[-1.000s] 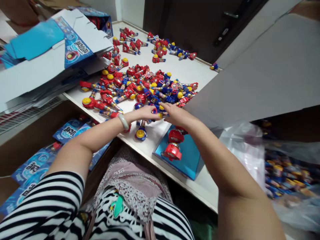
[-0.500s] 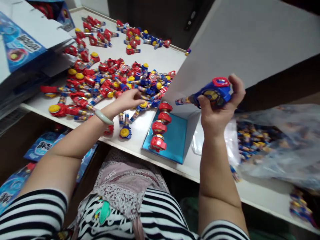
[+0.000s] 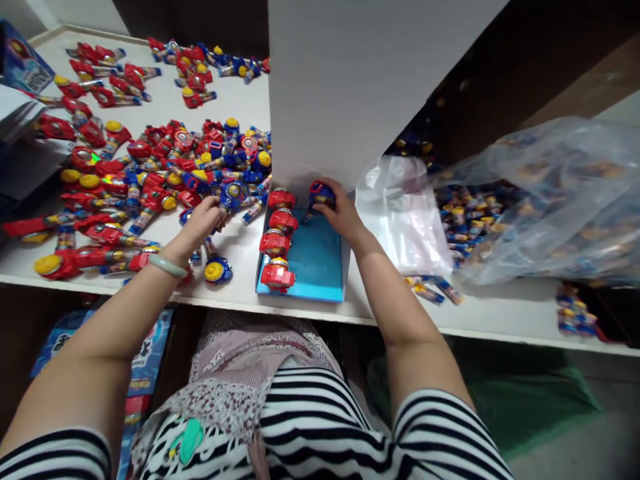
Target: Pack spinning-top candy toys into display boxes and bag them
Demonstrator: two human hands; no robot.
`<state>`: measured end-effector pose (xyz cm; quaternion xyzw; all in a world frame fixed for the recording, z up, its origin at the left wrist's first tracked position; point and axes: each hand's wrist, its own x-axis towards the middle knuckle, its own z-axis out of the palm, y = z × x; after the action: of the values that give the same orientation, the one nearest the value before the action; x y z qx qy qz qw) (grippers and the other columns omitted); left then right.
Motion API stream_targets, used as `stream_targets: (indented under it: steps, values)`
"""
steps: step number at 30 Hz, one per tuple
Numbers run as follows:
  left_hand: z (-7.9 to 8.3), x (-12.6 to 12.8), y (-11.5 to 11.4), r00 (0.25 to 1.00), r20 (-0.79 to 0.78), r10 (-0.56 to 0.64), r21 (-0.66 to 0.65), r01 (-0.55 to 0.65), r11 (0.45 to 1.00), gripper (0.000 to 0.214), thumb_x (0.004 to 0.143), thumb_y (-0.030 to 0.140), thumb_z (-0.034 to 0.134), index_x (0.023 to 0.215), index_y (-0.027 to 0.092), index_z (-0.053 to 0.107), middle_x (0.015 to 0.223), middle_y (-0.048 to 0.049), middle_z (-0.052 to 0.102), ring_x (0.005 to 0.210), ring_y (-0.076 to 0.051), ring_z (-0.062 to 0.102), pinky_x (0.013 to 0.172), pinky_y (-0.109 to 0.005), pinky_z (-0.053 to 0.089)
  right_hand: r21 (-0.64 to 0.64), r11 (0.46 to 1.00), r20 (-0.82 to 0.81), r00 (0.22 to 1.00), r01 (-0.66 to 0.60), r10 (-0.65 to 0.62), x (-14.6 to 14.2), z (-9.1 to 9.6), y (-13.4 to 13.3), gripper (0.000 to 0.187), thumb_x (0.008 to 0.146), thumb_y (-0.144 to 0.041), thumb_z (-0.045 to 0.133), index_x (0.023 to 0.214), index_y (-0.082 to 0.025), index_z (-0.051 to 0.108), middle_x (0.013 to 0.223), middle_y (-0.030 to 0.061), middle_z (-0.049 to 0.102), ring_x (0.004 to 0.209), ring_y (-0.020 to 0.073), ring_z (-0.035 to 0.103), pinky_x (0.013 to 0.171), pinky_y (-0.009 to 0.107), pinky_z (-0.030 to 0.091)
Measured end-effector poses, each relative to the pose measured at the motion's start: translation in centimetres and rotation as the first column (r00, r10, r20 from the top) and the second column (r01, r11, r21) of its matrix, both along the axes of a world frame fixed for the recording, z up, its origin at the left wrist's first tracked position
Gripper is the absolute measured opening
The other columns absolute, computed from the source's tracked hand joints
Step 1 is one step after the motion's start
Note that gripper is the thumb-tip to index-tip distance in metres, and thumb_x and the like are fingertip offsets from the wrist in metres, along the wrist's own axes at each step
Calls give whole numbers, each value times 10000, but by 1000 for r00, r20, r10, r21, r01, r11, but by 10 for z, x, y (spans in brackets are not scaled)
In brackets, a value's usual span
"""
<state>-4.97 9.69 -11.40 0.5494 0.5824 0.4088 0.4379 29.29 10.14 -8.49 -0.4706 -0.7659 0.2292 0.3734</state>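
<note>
My right hand (image 3: 339, 210) is closed on a blue toy (image 3: 321, 195) with a red top, at the back of a blue-lined box (image 3: 320, 267). Several red toys (image 3: 277, 275) stand in a row along the box's left side. Left of the box, my left hand (image 3: 207, 219) grips another blue toy (image 3: 233, 195) with a round face, at the edge of the pile. Below that hand, a blue toy with a yellow disc (image 3: 217, 271) lies on the table near the front edge.
A heap of red and blue toys (image 3: 150, 160) covers the table's left half. The box's tall white flap (image 3: 340, 87) rises behind it. To the right lie clear plastic sleeves (image 3: 400, 213) and a large plastic bag (image 3: 555, 207) with many small tubes. A printed carton (image 3: 23, 60) stands far left.
My right hand has lowered its blue toy from above into the box. My left hand, empty-looking before, now has a blue toy. The view has turned to the right.
</note>
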Motion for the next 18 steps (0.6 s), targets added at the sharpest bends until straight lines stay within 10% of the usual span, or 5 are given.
stream_targets:
  steps: [10,13,18]
  values:
    - [29,39,-24,874,440,-207,272,90,958,295,713,350,667,943,207,551,635,28,581,457,-103,508,401,-207,373,-111,985,267,951,-132,157,12,0,0,650,863,-237,583,1493,-215,426,1496,122,506,1371,310,483,1148,515,393]
    - [40,54,-26,855,432,-287,349,135,928,298,765,384,688,970,210,561,626,37,556,454,-96,491,412,-209,377,-87,995,354,933,-39,67,2,24,-11,698,876,-329,635,1524,-238,392,1490,146,494,1356,361,489,1109,565,430]
    - [71,95,-31,865,214,-453,466,318,826,356,826,416,696,1085,200,583,762,6,608,638,-134,595,593,-258,506,193,981,56,998,-29,19,-30,78,-42,750,924,-535,570,1561,-347,222,1527,53,426,1363,300,482,1086,509,482]
